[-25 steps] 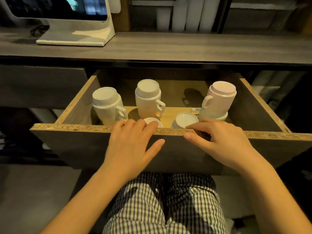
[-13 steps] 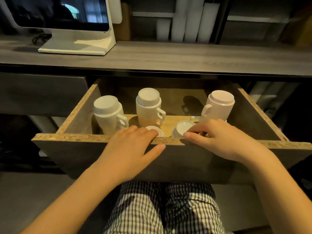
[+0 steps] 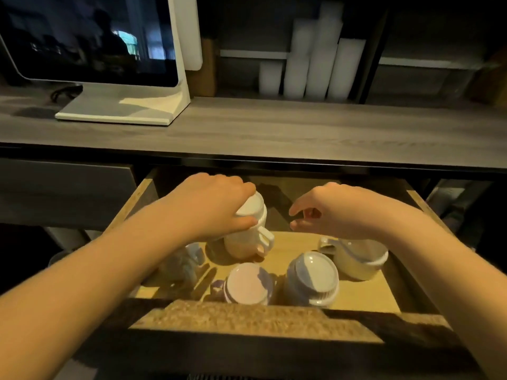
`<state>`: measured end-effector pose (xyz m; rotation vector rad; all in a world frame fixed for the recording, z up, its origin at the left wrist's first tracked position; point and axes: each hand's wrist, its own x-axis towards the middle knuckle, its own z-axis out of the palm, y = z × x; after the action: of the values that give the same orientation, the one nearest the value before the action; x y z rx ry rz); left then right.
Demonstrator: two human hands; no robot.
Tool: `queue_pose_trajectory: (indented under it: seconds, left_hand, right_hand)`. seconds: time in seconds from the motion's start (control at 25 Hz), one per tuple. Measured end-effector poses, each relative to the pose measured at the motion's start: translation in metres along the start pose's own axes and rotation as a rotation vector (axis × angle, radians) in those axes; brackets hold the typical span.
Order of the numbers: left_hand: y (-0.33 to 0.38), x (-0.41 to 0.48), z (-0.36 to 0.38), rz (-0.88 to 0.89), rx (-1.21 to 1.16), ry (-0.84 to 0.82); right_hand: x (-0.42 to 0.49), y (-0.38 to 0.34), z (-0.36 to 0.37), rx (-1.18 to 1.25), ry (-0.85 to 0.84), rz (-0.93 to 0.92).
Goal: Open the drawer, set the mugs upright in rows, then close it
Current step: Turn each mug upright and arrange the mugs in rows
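A person reaches both bare arms into an open wooden drawer [image 3: 247, 319] under a grey counter [image 3: 274, 133]. The left hand [image 3: 211, 207] has its fingers curled round the upturned base of a white mug [image 3: 252, 226] at the back, and the right hand [image 3: 337, 209] hovers beside it with fingers loosely curled, holding nothing. Five handled mugs sit in the drawer, bases up: the gripped one, a blurred mug [image 3: 182, 267] below the left forearm, a pink-tinted mug [image 3: 248, 286] and a blue-tinted mug [image 3: 312, 275] at the front, and a cream mug [image 3: 356, 261] below the right wrist.

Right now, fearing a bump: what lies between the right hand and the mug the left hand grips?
Nothing: in the head view, the gap from the right hand to the mug the left hand grips is bare drawer.
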<state>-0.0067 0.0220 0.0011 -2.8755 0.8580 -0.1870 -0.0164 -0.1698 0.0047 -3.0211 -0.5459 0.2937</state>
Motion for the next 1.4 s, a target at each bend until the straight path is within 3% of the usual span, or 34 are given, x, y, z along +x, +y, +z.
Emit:
queue_pose_trajectory:
  seconds: [0.12, 0.24, 0.8, 1.08, 1.4]
  left_hand:
    - [-0.012, 0.036, 0.014, -0.015, 0.136, -0.018]
    - [-0.017, 0.059, 0.031, -0.027, 0.129, -0.112]
    - [-0.031, 0.054, 0.078, -0.023, -0.199, -0.046]
    - [-0.036, 0.057, 0.081, -0.08, -0.369, -0.101]
    - [-0.038, 0.063, 0.083, -0.149, -0.354, -0.094]
  right_hand:
    - [0.024, 0.009, 0.0, -0.052, -0.06, -0.011]
    - [0.049, 0.017, 0.008, -0.095, -0.097, -0.024]
    - [0.07, 0.04, 0.072, 0.114, -0.325, -0.052]
    - [0.072, 0.034, 0.079, 0.149, -0.407, -0.084]
    - [0.072, 0.029, 0.082, 0.144, -0.34, -0.068]
